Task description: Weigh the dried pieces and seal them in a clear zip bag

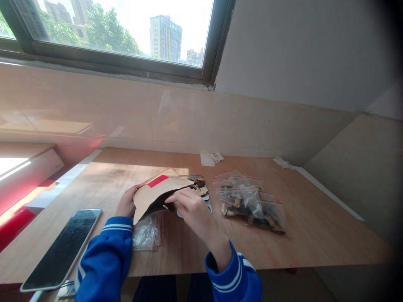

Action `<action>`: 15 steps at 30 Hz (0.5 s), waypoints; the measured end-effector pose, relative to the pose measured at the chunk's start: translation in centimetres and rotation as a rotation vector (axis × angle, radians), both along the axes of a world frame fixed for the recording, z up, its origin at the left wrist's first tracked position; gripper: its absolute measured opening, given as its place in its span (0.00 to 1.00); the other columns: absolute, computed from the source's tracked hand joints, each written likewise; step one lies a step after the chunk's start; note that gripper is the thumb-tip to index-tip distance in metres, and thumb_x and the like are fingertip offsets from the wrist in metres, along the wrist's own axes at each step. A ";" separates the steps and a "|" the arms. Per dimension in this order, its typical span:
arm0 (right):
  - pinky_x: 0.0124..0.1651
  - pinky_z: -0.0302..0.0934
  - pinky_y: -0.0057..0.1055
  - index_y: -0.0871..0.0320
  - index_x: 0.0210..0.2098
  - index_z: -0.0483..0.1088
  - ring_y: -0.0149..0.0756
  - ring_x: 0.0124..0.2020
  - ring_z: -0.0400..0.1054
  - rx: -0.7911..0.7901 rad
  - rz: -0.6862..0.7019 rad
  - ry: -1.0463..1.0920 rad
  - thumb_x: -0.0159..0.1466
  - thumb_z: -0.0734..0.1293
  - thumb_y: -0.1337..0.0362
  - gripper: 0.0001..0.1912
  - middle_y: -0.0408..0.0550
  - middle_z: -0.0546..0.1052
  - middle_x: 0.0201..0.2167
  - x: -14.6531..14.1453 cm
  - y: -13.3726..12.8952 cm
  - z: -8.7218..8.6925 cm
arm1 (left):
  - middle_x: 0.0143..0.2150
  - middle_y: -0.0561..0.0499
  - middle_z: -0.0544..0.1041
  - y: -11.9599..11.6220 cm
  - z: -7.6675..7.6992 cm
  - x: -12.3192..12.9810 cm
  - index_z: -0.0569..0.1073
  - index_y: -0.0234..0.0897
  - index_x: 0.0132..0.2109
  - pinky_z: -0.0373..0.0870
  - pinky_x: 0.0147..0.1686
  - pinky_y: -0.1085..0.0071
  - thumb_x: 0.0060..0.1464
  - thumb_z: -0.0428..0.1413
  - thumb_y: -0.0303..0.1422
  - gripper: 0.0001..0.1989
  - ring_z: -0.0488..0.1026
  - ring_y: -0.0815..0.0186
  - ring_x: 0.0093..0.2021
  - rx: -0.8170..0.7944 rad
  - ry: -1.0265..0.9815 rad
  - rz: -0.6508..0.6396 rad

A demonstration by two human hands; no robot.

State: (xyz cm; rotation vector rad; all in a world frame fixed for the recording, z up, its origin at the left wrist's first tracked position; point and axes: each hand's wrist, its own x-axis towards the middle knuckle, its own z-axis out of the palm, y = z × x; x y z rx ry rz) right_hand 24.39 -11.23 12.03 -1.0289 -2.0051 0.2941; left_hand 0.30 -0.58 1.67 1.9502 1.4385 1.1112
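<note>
In the upper left of the frame there is a big window (113, 58), with trees and tall buildings outside. In the lower left, my phone (63, 247) lies on the wooden table (315, 218), and its screen is dark. Next comes my left hand (126, 202), poking out of a blue sleeve with white stripes. It is closed on the left side of a brown paper bag (166, 184), and some of my fingers are hidden behind it. Flat clear bags (145, 235) with red lines lie low down, partly under the paper bag. The paper bag is just left of the middle of the frame, tipped over, with its mouth open and a red patch (158, 181) on it. My right hand (192, 209) is at the mouth, its fingers bent and close together. A dark piece (170, 206) is by my fingertips, but I can't tell if I am pinching it. Behind that hand, more dried pieces (201, 191) sit on a small flat thing. Right of the middle, zip bags (241, 195) with dark and tan dried pieces inside lie in a pile
</note>
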 end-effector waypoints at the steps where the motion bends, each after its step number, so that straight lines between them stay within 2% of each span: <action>1: 0.49 0.63 0.33 0.55 0.38 0.74 0.34 0.43 0.69 -0.002 0.003 0.050 0.65 0.59 0.74 0.13 0.46 0.77 0.37 0.1 -0.1 0.1 | 0.46 0.43 0.78 0.1 -0.2 -0.1 0.74 0.34 0.46 0.68 0.49 0.58 0.42 0.54 0.38 0.23 0.74 0.52 0.47 0.007 -0.003 0.004; 5: 0.49 0.63 0.32 0.54 0.38 0.74 0.33 0.42 0.70 0.000 0.002 0.270 0.64 0.60 0.73 0.13 0.45 0.78 0.37 0.4 -0.6 0.7 | 0.47 0.43 0.77 0.5 -1.2 -0.5 0.73 0.33 0.48 0.67 0.50 0.58 0.44 0.53 0.40 0.24 0.73 0.52 0.48 0.030 0.018 0.014; 8: 0.48 0.65 0.32 0.54 0.37 0.75 0.33 0.42 0.71 -0.042 -0.038 0.455 0.63 0.62 0.71 0.11 0.44 0.78 0.37 1.2 -0.9 0.2 | 0.49 0.44 0.77 1.0 -2.2 -0.9 0.72 0.35 0.50 0.67 0.50 0.58 0.46 0.52 0.40 0.23 0.72 0.52 0.49 0.017 0.062 0.006; 11: 0.46 0.66 0.31 0.55 0.37 0.75 0.35 0.42 0.72 -0.151 -0.145 0.611 0.62 0.63 0.68 0.08 0.46 0.78 0.38 2.8 -0.8 -2.0 | 0.49 0.43 0.76 1.6 -3.0 -1.2 0.71 0.35 0.51 0.67 0.50 0.59 0.48 0.51 0.40 0.23 0.71 0.52 0.51 0.030 0.093 0.039; 15: 0.42 0.68 0.33 0.59 0.36 0.75 0.38 0.40 0.73 -0.286 -0.334 0.664 0.60 0.64 0.65 0.08 0.50 0.79 0.37 5.1 0.4 -6.2 | 0.49 0.42 0.76 2.3 -3.8 -1.4 0.70 0.36 0.50 0.66 0.52 0.57 0.47 0.51 0.39 0.23 0.71 0.50 0.51 0.069 0.151 0.065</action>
